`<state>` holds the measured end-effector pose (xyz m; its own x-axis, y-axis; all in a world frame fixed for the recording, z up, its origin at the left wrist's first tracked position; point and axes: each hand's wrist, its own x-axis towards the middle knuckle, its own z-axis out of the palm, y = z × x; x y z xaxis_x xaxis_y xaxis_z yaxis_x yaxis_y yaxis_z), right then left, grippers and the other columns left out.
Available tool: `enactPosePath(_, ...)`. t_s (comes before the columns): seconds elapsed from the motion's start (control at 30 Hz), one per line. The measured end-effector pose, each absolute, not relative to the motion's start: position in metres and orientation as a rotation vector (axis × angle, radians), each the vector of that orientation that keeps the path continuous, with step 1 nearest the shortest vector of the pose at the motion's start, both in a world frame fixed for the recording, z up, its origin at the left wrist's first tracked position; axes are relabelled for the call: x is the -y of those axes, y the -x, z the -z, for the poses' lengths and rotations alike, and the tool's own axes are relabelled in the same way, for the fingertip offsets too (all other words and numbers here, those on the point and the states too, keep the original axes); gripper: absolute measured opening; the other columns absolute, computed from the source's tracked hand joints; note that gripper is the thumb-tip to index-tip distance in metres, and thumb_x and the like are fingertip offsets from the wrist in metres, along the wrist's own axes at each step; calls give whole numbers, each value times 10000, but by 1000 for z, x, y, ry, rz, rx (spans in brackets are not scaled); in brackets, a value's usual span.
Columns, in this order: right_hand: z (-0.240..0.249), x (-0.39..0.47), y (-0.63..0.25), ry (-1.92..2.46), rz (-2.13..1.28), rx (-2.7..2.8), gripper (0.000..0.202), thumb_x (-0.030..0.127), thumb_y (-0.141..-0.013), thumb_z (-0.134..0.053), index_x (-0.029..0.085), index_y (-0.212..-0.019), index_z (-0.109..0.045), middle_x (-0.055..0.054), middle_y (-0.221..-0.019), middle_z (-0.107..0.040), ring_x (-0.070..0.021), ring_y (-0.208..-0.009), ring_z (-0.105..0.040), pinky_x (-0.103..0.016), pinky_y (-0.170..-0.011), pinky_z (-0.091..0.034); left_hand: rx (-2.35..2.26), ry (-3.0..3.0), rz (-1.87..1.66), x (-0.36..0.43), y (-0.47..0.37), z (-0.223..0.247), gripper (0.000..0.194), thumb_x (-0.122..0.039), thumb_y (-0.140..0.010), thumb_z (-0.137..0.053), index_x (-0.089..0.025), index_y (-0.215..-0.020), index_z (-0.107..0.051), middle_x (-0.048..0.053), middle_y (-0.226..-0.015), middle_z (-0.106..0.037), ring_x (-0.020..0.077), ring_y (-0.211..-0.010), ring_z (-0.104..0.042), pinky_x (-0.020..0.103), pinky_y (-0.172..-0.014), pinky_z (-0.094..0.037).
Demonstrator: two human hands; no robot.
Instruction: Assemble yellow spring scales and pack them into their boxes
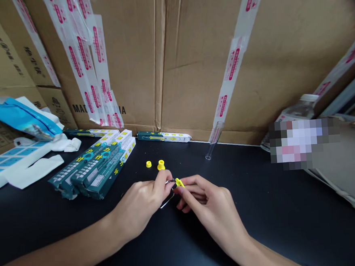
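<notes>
My right hand [208,197] pinches a small yellow plastic part [179,183] between thumb and fingers, with its holed end facing left. Opposite it, my left hand [146,202] is closed on a thin metal wire piece [169,181], whose tip meets or nearly meets the yellow part. A bent length of shiny wire [167,201] shows below the left fingertips; whether it belongs to the same piece I cannot tell. Just beyond the hands, a short yellow cap [148,164] and a flanged yellow plug [160,165] rest on the black table. A clear tube [214,142] stands upright behind them.
Several green-and-white boxes [97,167] lie at left; another box [164,136] lies along the cardboard wall [203,66]. Blue-and-white packaging [21,119] is piled at far left. On the right are a plastic bottle [303,107] and a grey bag [344,166].
</notes>
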<state>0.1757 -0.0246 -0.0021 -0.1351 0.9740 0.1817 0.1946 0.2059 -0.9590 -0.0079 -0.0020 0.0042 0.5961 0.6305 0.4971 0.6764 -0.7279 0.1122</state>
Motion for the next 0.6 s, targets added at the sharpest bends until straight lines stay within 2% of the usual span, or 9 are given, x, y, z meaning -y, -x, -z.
enactPosePath(0.3, 1, 26, -175, 1135, -995, 1564, 199, 385, -919, -625, 186, -918, -640, -17, -708, -736, -150, -586, -710, -227, -593, -605, 1123, 2724, 819, 3, 7, -7, 252, -328, -1077, -238, -179, -1064, -440, 22, -786, -730, 166, -609, -745, 225, -499, -519)
enactPosePath(0.6, 2, 28, -174, 1156, -996, 1574, 200, 394, -905, -632, 202, -852, -638, -14, -692, -727, -156, -562, -704, -232, -547, -597, 1067, 2652, 813, 3, 8, -2, 221, -294, -1076, -277, -178, -1057, -464, -9, -702, -703, 158, -542, -717, 227, -437, -457)
